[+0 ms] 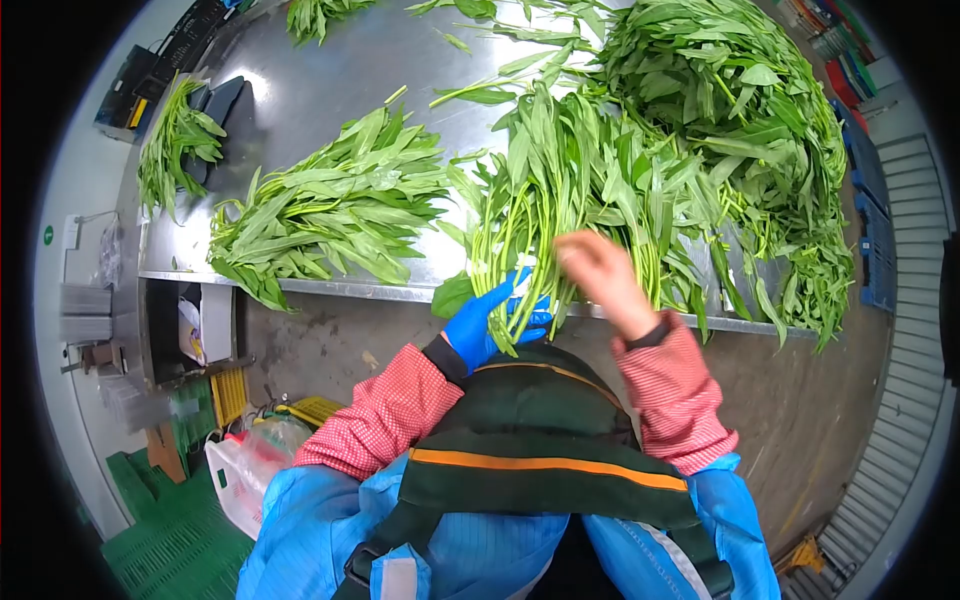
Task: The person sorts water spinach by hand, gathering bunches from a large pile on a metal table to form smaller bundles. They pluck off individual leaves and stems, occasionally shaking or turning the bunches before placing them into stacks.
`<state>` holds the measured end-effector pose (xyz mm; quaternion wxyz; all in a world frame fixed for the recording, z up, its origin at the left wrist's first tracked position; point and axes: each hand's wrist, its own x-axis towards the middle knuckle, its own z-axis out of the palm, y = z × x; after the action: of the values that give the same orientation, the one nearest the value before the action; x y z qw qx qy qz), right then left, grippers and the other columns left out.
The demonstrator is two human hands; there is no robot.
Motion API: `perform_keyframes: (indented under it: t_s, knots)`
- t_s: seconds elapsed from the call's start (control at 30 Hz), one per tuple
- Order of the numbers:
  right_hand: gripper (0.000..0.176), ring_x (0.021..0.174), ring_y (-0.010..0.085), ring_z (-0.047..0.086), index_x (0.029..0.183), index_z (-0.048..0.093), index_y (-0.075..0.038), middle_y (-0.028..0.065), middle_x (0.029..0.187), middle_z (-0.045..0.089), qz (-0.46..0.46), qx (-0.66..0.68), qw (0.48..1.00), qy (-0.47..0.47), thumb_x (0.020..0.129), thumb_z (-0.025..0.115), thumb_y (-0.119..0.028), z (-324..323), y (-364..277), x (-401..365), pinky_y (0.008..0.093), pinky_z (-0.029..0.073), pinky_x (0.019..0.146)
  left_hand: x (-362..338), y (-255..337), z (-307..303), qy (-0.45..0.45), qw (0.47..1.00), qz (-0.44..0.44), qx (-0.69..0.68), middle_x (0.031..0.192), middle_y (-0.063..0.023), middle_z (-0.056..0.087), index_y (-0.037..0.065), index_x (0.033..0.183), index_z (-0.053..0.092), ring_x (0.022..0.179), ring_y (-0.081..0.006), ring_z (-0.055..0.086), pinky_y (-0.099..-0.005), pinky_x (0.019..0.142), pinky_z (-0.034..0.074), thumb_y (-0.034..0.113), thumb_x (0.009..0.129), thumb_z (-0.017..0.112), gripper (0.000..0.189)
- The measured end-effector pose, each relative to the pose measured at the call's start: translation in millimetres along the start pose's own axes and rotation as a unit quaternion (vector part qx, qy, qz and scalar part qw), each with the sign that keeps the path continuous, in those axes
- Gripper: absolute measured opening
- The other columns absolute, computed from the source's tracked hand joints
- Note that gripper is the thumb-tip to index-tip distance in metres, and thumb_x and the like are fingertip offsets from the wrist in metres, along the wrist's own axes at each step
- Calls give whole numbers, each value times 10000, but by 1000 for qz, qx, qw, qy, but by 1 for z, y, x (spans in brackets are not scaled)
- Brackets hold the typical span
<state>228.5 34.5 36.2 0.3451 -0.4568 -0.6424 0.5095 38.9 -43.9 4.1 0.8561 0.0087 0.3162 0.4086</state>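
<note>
My left hand (487,318), in a blue glove, is closed around the lower stems of a bunch of water spinach (532,170) at the table's near edge. The bunch's leaves point away from me, and its stem ends stick out below the glove. Beside the stems on the right is my bare right hand (598,268), smeared by motion. Whether its fingers grip anything cannot be made out. More water spinach stems (650,240) lie just beyond that hand. To the left, a separate bunch of water spinach (340,200) rests on the metal table (300,90).
A large heap of water spinach (730,100) covers the table's right side and hangs over its front edge. At the left, a small bunch (178,145) leans on a dark object (222,110). Green crates (180,530) and a white bag (238,480) sit on the floor.
</note>
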Motion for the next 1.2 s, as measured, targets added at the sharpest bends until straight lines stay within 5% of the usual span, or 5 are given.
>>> perform_keyframes:
  t_s: [0.2,0.33,0.7,0.93,1.2]
  knots:
    - [259,674,357,625,871,617,-70,170,705,635,49,-365,929,-32,820,617,-324,30,11,-8,454,488,597,-3,6,-12,23,999,-23,-32,1136,-109,597,105,1288,494,985,-257,609,-444,868,508,320,943,511,406]
    - [212,668,349,627,873,628,-86,163,690,633,-34,-249,967,42,820,611,-291,39,-7,1,444,488,597,-4,1,-11,43,999,-8,-31,1115,-98,610,85,1282,500,984,-235,609,-415,841,518,291,945,509,396]
    - [149,713,341,619,885,597,-70,149,745,622,-83,-341,925,-143,798,569,-189,43,-8,8,452,488,633,0,-6,-31,58,997,19,53,1083,-138,620,63,1178,545,989,-285,608,-441,850,513,293,935,491,339]
    - [75,664,339,589,778,554,-54,130,723,572,-157,-308,929,-134,772,568,-127,40,-40,-19,430,481,591,6,3,-51,-73,994,-8,-81,1080,-118,630,75,1195,557,980,-250,613,-402,835,514,257,922,526,329]
    - [147,673,227,596,844,591,-26,87,733,590,-22,17,889,-456,815,545,-162,27,-84,-43,341,472,585,-3,8,-9,36,996,0,83,1137,-119,621,39,1263,515,931,-150,619,-267,760,521,237,948,514,372]
